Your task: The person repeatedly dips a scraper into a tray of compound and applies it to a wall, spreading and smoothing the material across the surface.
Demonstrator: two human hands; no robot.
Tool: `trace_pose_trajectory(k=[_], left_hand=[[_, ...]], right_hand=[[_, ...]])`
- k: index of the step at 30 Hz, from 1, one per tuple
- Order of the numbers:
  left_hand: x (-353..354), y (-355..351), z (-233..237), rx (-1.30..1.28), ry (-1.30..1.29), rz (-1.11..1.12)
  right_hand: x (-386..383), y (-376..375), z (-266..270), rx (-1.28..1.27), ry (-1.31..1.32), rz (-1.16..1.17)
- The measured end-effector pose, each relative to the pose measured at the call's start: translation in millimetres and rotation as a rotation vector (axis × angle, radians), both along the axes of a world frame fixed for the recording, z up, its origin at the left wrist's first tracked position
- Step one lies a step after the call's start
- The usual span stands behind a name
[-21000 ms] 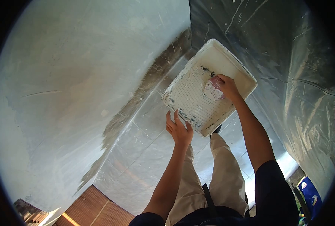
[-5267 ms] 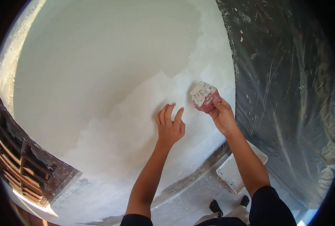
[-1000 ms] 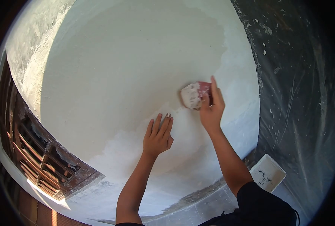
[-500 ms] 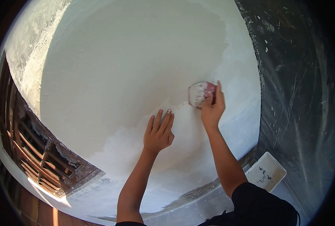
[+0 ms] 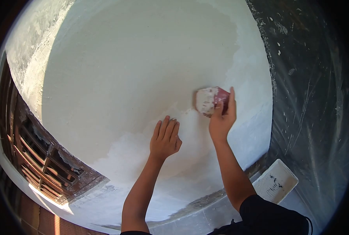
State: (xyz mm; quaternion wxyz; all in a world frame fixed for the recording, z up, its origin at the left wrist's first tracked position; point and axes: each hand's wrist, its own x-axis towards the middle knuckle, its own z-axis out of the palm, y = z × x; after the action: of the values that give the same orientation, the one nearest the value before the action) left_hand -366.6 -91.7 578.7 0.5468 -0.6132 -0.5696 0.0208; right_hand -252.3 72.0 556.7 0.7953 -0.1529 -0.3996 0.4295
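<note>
My right hand (image 5: 223, 117) grips a dark red, roughly hexagonal scraper (image 5: 213, 101) smeared with whitish paste, held against or close over the wall (image 5: 143, 70). The index finger lies stretched along the scraper's right edge. To its left and a little lower, my left hand (image 5: 165, 138) is raised flat at the wall with fingers stretched out, and a small pale thing, too small to name, shows behind the fingertips. Around both hands the wall changes from a grey-beige area above to a whiter area below.
A brown wooden lattice frame (image 5: 53, 160) is at the lower left. Dark plastic sheeting (image 5: 311, 102) hangs along the right side. A white tray (image 5: 276, 182) with dark marks stands at the lower right, beside my right sleeve. Grey tiles run along the wall's foot.
The scraper has tilted slightly, and my right hand has shifted a little down. The fingers of my left hand have drawn closer together, and the pale thing at their tips is less visible.
</note>
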Motion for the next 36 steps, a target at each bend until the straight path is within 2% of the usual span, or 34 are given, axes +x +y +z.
trace_pose_trajectory(k=[1,2,4,6,7,8,11,12,14,16,18,20,23,24,27,28,30,32,33,34,36], left_hand=[[1,-1,1,-0.008,-0.005,0.016],[3,-2,1,-0.016,-0.011,0.031],[1,-1,-1,-0.015,-0.011,0.030],[-1,-2,-1,-0.013,-0.003,0.029],[-1,-1,-1,-0.001,0.009,0.025],[-1,1,-2,0.009,0.019,0.018],[1,0,-1,-0.002,0.004,0.031],[2,0,-2,-0.006,0.001,0.033],[1,-1,-1,-0.007,0.009,0.045],[-1,0,-2,0.000,0.023,0.038],[-1,0,-3,0.016,0.032,0.027],[0,1,-2,0.009,0.026,0.037],[0,-1,-2,0.001,0.013,0.039],[0,-1,-1,0.000,0.015,0.043],[-1,-1,-3,0.011,0.025,0.031],[-1,0,-2,0.010,0.024,0.038],[-1,1,-2,0.012,0.019,0.045],[0,0,-3,0.000,0.002,0.039],[0,0,-3,-0.003,-0.001,0.041],[0,0,-3,-0.001,0.004,0.034],[-1,-1,-3,0.003,0.014,0.030]], right_hand=[[-1,-12,10,0.150,-0.104,0.011],[-5,-20,15,0.191,-0.171,0.123],[-15,-7,6,0.136,-0.202,0.052],[-13,19,-22,-0.150,-0.130,-0.075],[-6,25,-32,-0.286,-0.066,-0.052],[3,19,-23,-0.329,0.160,0.069],[0,-8,-3,0.055,-0.125,-0.014],[-2,-16,3,0.160,-0.183,0.101],[-12,-5,-4,0.184,-0.234,-0.003],[-8,16,-26,-0.132,-0.176,-0.135],[5,20,-28,-0.296,0.086,-0.048],[3,6,-19,-0.034,-0.014,-0.138],[5,-20,4,0.233,-0.234,0.159],[-1,-12,1,0.232,-0.232,0.162],[2,26,-25,-0.129,-0.170,-0.154],[8,28,-28,-0.245,-0.040,-0.083],[10,13,-20,-0.143,0.108,0.051],[8,-8,-5,0.179,-0.177,-0.004],[5,-15,-2,0.231,-0.253,0.131],[2,-11,-4,0.228,-0.253,0.134],[-11,8,-16,0.012,-0.209,-0.032]])
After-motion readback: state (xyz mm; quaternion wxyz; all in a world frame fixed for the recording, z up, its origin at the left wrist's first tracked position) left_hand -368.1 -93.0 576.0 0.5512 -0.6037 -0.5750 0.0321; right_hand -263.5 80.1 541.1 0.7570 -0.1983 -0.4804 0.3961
